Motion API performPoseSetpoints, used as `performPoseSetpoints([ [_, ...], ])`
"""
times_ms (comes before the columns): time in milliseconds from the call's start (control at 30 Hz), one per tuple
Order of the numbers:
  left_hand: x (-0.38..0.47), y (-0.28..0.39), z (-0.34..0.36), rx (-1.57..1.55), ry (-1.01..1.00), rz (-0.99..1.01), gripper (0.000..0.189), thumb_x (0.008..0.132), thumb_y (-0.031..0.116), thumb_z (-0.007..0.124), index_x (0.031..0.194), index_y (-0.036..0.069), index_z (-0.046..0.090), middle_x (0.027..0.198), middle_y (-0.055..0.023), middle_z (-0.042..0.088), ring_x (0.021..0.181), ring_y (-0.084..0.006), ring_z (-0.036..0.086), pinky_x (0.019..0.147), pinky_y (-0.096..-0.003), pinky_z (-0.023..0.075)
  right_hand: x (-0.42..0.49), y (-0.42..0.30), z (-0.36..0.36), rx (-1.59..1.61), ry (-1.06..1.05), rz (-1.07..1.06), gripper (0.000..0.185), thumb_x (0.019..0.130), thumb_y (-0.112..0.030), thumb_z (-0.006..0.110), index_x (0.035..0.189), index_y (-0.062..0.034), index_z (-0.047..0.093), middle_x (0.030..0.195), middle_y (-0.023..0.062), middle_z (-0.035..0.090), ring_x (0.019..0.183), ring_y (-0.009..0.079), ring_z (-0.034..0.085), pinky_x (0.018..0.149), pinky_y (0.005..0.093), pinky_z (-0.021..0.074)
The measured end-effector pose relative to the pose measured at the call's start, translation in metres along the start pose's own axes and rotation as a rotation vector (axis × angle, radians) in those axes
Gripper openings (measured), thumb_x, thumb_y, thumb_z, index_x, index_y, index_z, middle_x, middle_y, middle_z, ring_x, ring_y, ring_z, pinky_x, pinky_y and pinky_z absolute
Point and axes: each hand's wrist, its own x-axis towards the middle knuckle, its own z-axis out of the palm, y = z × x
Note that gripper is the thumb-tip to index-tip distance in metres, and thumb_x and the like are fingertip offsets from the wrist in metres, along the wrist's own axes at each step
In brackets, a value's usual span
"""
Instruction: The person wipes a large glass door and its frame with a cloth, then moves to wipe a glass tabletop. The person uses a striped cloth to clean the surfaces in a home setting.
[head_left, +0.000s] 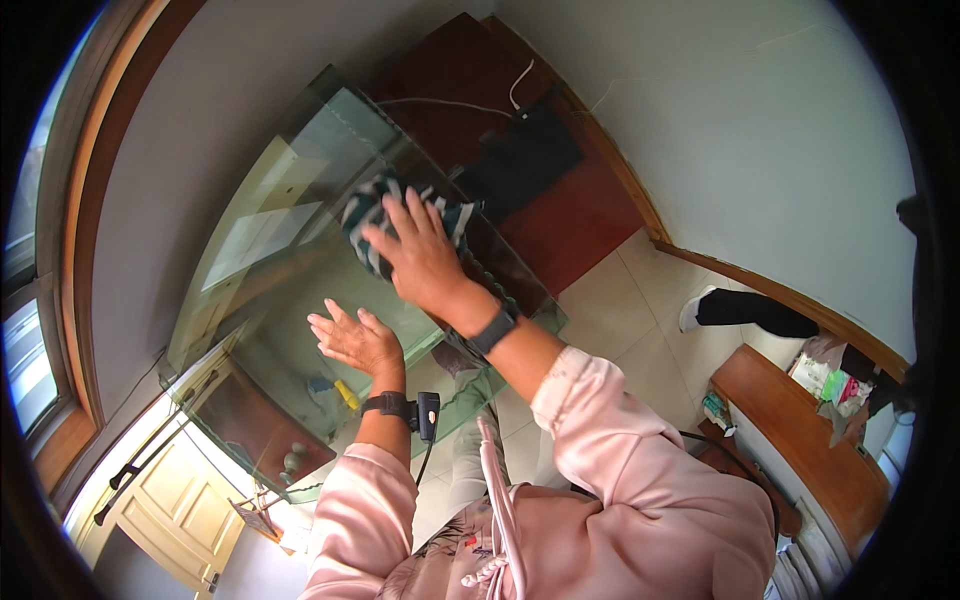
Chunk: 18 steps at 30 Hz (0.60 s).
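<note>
My right hand presses a dark green and white patterned cloth against a clear glass panel, fingers spread over the bunched fabric. The panel belongs to a large glass stand with wavy edges, which mirrors a window and a door. My left hand is raised nearer my body, palm partly turned, with nothing in it. Whether it touches the glass I cannot tell. Through the glass appear a yellow-handled tool with a blue part and a small green gourd-shaped ornament.
Behind the glass lies a dark red surface with a black flat object and a white cable. A wooden-topped cabinet stands at right, near a black-clad leg with a white shoe. A window frame borders the left.
</note>
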Motion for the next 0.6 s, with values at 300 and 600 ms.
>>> performPoseSetpoints([
  [300, 0.001, 0.0, -0.002, 0.018, -0.018, -0.01, 0.062, 0.089, 0.025, 0.052, 0.147, 0.013, 0.03, 0.156, -0.0226, 0.016, 0.144, -0.0363, 0.015, 0.114, -0.0528, 0.0089, -0.128, 0.005, -0.09, 0.019, -0.261, -0.01, 0.049, 0.068, -0.002, 0.064, 0.114, -0.0159, 0.058, 0.139, 0.0183, 0.04, 0.134, 0.0428, 0.032, 0.107, 0.0558, 0.0272],
  [600, 0.002, -0.003, 0.0, -0.001, 0.01, 0.007, 0.06, 0.09, 0.024, 0.051, 0.145, 0.011, 0.033, 0.154, -0.0228, 0.02, 0.143, -0.037, 0.017, 0.114, -0.0535, 0.0107, 0.009, -0.002, 0.005, 0.062, 0.01, -0.094, 0.04, 0.072, -0.004, 0.06, 0.112, -0.0127, 0.061, 0.134, 0.019, 0.043, 0.127, 0.0455, 0.037, 0.104, 0.0561, 0.0306],
])
